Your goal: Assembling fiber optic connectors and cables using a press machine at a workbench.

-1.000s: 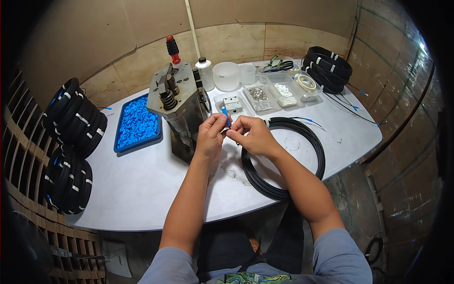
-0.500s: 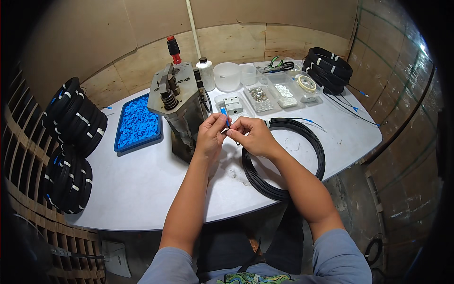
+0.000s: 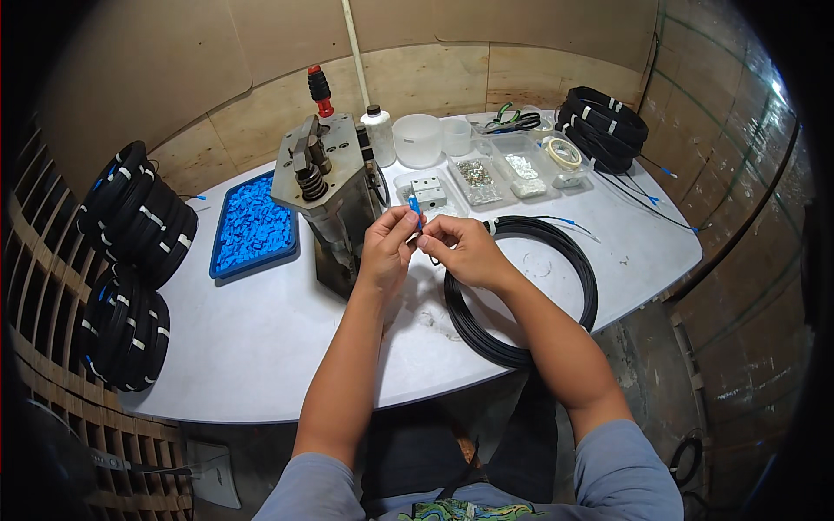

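Note:
My left hand (image 3: 388,249) pinches a small blue cable connector (image 3: 415,207) between thumb and fingers, its pale tip pointing up and away from me. Close against it, my right hand (image 3: 470,251) is closed with thumb and forefinger together at the connector's lower end. Those fingertips seem to grip the thin black cable there, though most of it is hidden. A coil of black cable (image 3: 592,291) lies on the table under my right forearm, one blue-tipped end extending to the right.
A metal hand press (image 3: 326,204) stands left of my hands, beside a tray of blue connector parts (image 3: 254,227). Behind are a metal block (image 3: 427,190), a bin of small metal parts (image 3: 477,176) and a white bottle (image 3: 376,136). Cable coils (image 3: 139,217) are stacked left; another stack (image 3: 601,128) sits back right.
The blue connector has turned slightly in my fingers, so its pale tip now shows more. Both hands stay almost in the same place.

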`<state>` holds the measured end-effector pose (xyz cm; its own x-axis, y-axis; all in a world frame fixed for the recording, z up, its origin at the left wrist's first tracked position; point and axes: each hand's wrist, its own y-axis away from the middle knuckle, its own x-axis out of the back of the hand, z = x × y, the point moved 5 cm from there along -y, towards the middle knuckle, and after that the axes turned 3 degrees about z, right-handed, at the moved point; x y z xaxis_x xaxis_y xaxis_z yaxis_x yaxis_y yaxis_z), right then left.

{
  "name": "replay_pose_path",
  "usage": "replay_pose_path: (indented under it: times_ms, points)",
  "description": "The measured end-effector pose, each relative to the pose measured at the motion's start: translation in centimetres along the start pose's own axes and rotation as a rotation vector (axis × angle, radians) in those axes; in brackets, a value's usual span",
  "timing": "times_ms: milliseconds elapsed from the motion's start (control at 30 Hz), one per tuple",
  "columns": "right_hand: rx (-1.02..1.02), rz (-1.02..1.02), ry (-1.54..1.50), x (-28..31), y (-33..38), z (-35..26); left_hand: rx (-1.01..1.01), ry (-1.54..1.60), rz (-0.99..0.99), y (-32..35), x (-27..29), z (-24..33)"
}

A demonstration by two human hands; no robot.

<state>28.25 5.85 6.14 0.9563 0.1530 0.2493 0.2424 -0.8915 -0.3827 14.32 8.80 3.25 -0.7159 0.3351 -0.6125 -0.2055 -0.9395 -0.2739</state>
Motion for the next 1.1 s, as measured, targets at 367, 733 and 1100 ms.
replay_pose_path:
  times_ms: [367,733,1100]
  points:
    - [0.051,-0.039,0.011,-0.1,0.2,-0.5,-0.031,-0.034,-0.092,0.5,-1.1,0.7]
    - [0.028,-0.026,0.055,0.1,0.3,-0.8,-0.191,-0.387,0.030,0.8,-1.7,1.5]
    - [0.070,0.038,0.116,0.6,0.3,-1.0,-0.266,-0.422,0.099,0.9,-2.2,1.4]
